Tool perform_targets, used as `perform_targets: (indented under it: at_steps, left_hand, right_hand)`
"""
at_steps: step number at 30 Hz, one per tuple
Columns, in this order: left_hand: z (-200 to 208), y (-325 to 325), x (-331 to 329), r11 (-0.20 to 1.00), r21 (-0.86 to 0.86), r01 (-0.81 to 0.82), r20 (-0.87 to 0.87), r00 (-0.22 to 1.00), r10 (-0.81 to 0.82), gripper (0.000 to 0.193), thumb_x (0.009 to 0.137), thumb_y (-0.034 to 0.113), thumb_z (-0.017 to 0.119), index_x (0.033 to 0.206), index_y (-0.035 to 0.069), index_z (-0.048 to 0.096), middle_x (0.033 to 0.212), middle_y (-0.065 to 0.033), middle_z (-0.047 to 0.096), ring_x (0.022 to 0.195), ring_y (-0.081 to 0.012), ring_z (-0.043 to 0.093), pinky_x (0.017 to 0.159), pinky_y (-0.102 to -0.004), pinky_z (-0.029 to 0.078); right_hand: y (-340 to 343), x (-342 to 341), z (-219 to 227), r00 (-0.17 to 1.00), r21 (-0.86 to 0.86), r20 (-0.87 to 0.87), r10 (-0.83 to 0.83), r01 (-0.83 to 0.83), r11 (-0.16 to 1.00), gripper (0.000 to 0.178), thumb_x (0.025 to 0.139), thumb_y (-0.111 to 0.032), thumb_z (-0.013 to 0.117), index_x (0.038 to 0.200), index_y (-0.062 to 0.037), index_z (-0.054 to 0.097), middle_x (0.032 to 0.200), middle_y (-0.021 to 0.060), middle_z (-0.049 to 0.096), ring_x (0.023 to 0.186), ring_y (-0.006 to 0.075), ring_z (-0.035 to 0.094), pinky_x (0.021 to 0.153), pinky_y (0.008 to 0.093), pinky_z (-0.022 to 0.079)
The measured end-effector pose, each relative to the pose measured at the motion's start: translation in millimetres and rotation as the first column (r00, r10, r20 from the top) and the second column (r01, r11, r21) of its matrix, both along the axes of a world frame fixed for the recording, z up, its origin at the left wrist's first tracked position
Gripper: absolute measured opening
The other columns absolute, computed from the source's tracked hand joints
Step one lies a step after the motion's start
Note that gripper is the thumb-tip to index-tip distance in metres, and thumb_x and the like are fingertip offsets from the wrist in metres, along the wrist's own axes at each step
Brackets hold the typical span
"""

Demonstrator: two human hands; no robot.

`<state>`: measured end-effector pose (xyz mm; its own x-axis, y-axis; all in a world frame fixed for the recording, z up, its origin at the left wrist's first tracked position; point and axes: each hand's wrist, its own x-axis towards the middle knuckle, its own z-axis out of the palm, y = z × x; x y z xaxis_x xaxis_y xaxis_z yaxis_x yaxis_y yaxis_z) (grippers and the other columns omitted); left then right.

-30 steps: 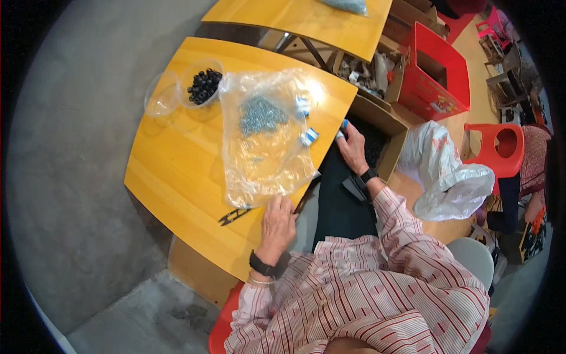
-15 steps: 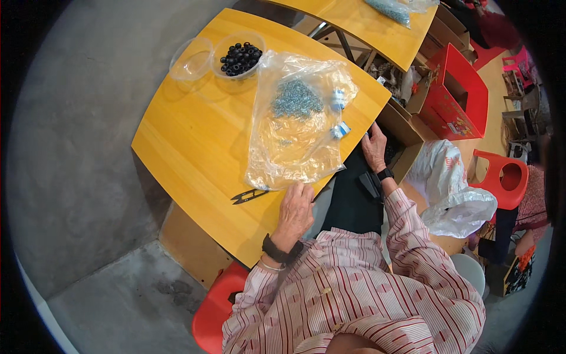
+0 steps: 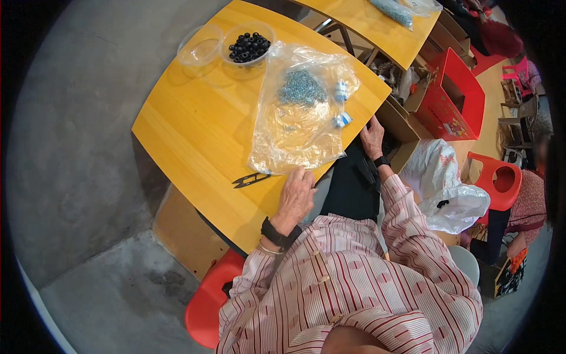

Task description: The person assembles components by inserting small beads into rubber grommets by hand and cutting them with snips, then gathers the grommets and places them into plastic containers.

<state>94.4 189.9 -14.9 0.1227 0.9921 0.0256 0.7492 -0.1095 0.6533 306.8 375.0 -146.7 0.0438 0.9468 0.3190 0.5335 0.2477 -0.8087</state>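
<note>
A clear plastic bag [image 3: 268,144] lies flat on the yellow table, with a heap of blue-grey beads [image 3: 302,88] on it. My left hand [image 3: 296,194] rests at the table's near edge, fingers bent and pressed together beside the bag's lower rim. Whatever its fingertips may hold is hidden. Black thread snips [image 3: 252,180] lie just left of that hand. My right hand [image 3: 372,140] is down at the table's right edge, near an open cardboard box [image 3: 407,152]; its fingertips are hidden. Two small blue-and-white pieces [image 3: 342,120] sit on the bag's right side.
At the far left stand a round tub of black beads [image 3: 249,48] and an empty clear tub or lid [image 3: 200,46]. A second yellow table [image 3: 377,32] bears bagged beads. To the right are a red box [image 3: 453,97], a white sack [image 3: 439,183], a red stool [image 3: 494,182] and another person.
The view has shifted slightly, so the table's contents sit a little higher in the picture. Both hands stay in nearly the same places.
</note>
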Motion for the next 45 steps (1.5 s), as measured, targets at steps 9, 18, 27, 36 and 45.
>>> perform_targets:
  at_steps: [9,18,27,36,45]
  left_hand:
    - [-1,-25,-35,0.998,0.057,-0.021,0.155,0.988,0.012,0.013,0.08,0.009,0.064,0.084,0.0,0.057,0.077,-0.0138,0.056,0.073,-0.0305,0.057,0.065,-0.0365,0.045]
    - [12,-59,-74,0.969,-0.077,-0.234,0.189,0.951,0.245,0.011,0.084,0.011,0.062,0.083,0.002,0.058,0.078,-0.0131,0.059,0.072,-0.0296,0.059,0.062,-0.036,0.047]
    - [58,61,-129,0.919,0.318,-0.232,-0.083,0.959,0.271,0.018,0.083,-0.001,0.051,0.1,0.001,0.056,0.095,-0.0174,0.058,0.086,-0.0344,0.058,0.072,-0.0387,0.048]
    - [34,168,-143,0.972,0.231,-0.04,-0.397,0.908,0.132,0.043,0.078,-0.003,0.05,0.12,0.007,0.052,0.096,-0.0222,0.056,0.088,-0.0394,0.058,0.075,-0.0448,0.049]
    - [37,217,-125,0.992,0.129,0.0,-0.634,0.769,0.082,0.046,0.08,0.002,0.049,0.124,0.012,0.049,0.086,-0.0236,0.063,0.077,-0.0427,0.062,0.068,-0.0506,0.05]
  right_hand:
    - [-7,-1,15,1.0,-0.122,-0.013,0.017,-0.019,0.992,0.036,0.09,-0.021,0.058,0.117,0.0015,0.054,0.106,0.0194,0.065,0.099,0.0263,0.063,0.083,0.0331,0.047]
    - [-1,-6,9,0.995,-0.017,-0.1,0.016,-0.018,1.0,0.032,0.09,-0.022,0.055,0.114,-0.001,0.055,0.1,0.0239,0.062,0.094,0.0392,0.06,0.077,0.0395,0.048]
    - [5,0,-7,0.999,-0.052,0.038,0.002,0.0,0.999,0.038,0.084,-0.034,0.06,0.099,0.0006,0.058,0.088,0.0242,0.06,0.085,0.0416,0.059,0.07,0.0446,0.047]
    - [6,-2,-8,1.0,-0.075,-0.008,-0.003,0.003,0.997,0.036,0.083,-0.033,0.062,0.097,0.0,0.058,0.087,0.0231,0.06,0.083,0.0415,0.059,0.069,0.0454,0.047]
    - [6,-1,-5,1.0,-0.085,-0.002,-0.031,0.031,0.996,0.033,0.082,-0.032,0.063,0.094,-0.0007,0.059,0.087,0.0217,0.061,0.083,0.041,0.059,0.068,0.046,0.048]
